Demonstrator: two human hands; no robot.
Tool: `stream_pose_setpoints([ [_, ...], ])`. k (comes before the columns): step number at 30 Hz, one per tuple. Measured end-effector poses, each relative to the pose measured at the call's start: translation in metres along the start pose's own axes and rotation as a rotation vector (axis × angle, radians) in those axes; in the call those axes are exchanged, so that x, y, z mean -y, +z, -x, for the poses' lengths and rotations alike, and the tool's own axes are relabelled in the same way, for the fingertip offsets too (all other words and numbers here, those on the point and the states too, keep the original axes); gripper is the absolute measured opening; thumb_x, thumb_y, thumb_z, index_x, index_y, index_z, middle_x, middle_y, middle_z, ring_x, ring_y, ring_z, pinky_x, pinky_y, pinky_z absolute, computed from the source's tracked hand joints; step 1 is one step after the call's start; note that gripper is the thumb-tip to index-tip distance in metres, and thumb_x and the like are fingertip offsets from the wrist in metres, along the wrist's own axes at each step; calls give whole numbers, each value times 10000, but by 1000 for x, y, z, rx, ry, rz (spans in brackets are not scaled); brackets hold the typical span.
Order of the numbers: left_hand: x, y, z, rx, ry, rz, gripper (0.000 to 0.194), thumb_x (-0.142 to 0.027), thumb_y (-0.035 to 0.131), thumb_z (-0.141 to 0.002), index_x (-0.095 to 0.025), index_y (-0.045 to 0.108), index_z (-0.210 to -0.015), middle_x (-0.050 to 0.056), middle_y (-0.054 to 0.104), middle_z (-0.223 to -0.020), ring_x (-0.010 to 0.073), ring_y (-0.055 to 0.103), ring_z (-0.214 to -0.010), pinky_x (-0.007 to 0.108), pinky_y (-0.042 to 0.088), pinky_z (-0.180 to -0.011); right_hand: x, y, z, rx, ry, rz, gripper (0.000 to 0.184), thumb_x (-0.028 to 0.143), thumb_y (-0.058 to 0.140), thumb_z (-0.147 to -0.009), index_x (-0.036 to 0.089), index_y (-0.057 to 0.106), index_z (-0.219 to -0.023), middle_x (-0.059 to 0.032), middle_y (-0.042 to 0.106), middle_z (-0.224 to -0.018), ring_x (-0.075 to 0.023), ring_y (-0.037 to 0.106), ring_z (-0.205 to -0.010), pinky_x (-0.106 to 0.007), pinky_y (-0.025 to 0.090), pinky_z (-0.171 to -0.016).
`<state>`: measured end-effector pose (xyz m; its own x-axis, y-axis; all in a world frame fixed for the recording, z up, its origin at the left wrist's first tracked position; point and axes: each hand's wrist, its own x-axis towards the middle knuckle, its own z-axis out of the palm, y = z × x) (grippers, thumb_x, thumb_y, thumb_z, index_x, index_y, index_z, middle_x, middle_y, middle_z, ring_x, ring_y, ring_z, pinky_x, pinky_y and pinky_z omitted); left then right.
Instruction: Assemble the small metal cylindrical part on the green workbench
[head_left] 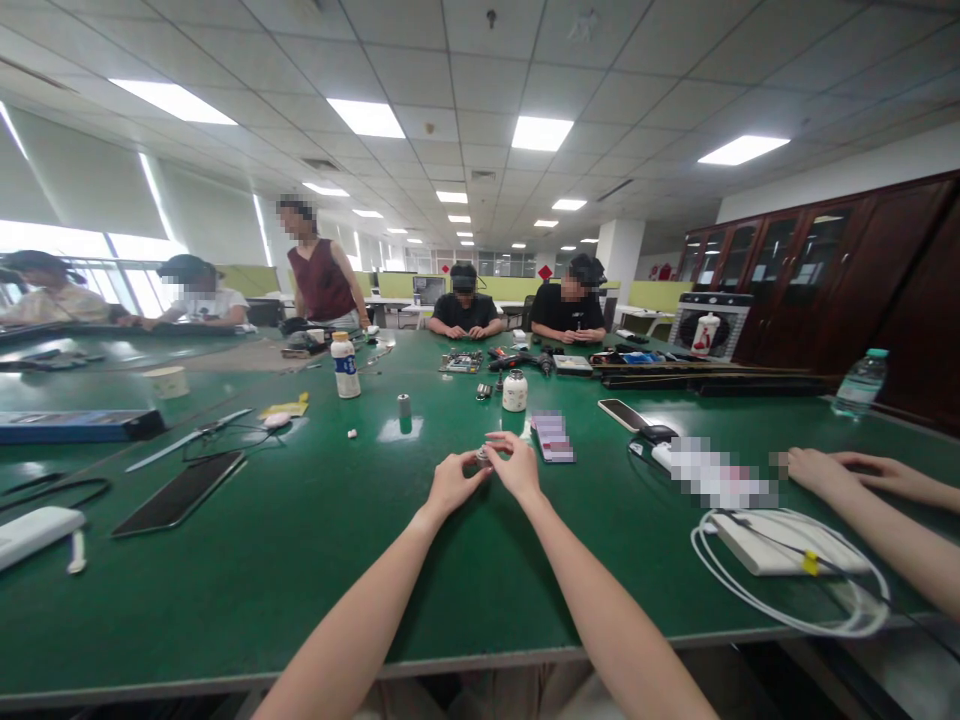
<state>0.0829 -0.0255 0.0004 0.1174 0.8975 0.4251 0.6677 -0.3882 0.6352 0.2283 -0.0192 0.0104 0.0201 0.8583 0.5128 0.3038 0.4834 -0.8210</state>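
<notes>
Out over the green table (345,560), my left hand (456,478) and my right hand (516,464) meet at a small round silvery piece (482,457). The fingers of both hands are closed around it, and they hide much of it. Just beyond my right hand stands a squat white bottle (514,392) with a printed pattern. A purple-and-white printed packet (553,438) lies to the right of that hand. Farther off to the left, a small grey cylinder (404,406) stands upright, with a tiny white piece (352,434) lying beside it.
At left are a white-and-blue bottle (345,366), a dark tablet-like slab (180,493) and a long box (75,425). A phone (622,414), a coiled white cable (701,560) and another person's hands (825,470) are at right. A circuit board (460,361) and drill (517,360) lie beyond.
</notes>
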Motion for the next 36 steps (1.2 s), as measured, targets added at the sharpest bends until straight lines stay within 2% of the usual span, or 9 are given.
stream_pose_setpoints([
  [5,3,0,1,20,-10,-99,334,-451,648,-798,-224,742,-1025,63,754,-970,245,661,-960,348,487,-866,3,6,-11,-22,40,-22,125,253,674,-736,226,670,-859,-12,748,-784,-214,727,-807,-349,572,-782],
  [9,2,0,2,10,-22,-128,394,-502,660,-784,-232,730,-1063,64,749,-970,250,652,-970,360,485,-864,-8,-23,-25,-54,59,-95,208,289,737,-681,202,614,-824,-30,747,-768,-222,726,-766,-354,569,-740],
  [14,3,3,1,2,-24,-156,384,-482,639,-815,-235,714,-1099,69,741,-986,261,635,-1008,378,480,-877,-41,-76,-20,290,303,-81,359,233,849,-526,190,499,-598,-43,722,-648,-240,731,-733,-342,568,-681],
  [16,4,4,1,2,-38,-158,395,-472,631,-826,-231,701,-1131,73,736,-999,264,632,-1009,385,478,-884,-50,-87,-17,404,398,-77,391,201,867,-497,185,488,-590,-57,730,-667,-234,730,-753,-327,565,-675],
  [19,7,5,2,-2,-41,-136,416,-441,646,-822,-243,672,-1188,65,734,-1000,252,628,-1009,378,480,-895,-57,-92,-16,450,436,-83,425,180,890,-444,180,504,-621,-85,752,-777,-232,724,-837,-321,563,-713],
  [25,12,6,0,-33,-25,-64,474,-454,690,-775,-248,660,-1201,58,732,-982,252,618,-1034,377,481,-917,-59,-87,-16,464,401,-103,482,251,905,-376,197,471,-579,-45,724,-682,-270,724,-870,-354,565,-748],
  [28,11,6,-1,-33,-40,-52,445,-460,678,-781,-243,681,-1170,65,729,-970,249,629,-1016,373,485,-913,-50,-76,-17,347,312,-81,457,312,877,-469,211,441,-558,-37,706,-641,-275,730,-818,-370,568,-729],
  [32,8,3,0,9,-32,-26,455,-465,684,-770,-239,690,-1165,63,740,-971,240,637,-1001,361,484,-912,-26,-46,-20,53,40,-164,359,367,759,-678,218,443,-595,-73,733,-786,-274,713,-941,-389,558,-809],
  [36,5,1,2,64,8,-4,435,-451,687,-764,-257,696,-1152,34,755,-999,240,626,-1018,349,478,-900,-7,-17,-15,81,-68,-176,199,212,610,-758,217,473,-615,-53,739,-823,-242,709,-961,-363,557,-823],
])
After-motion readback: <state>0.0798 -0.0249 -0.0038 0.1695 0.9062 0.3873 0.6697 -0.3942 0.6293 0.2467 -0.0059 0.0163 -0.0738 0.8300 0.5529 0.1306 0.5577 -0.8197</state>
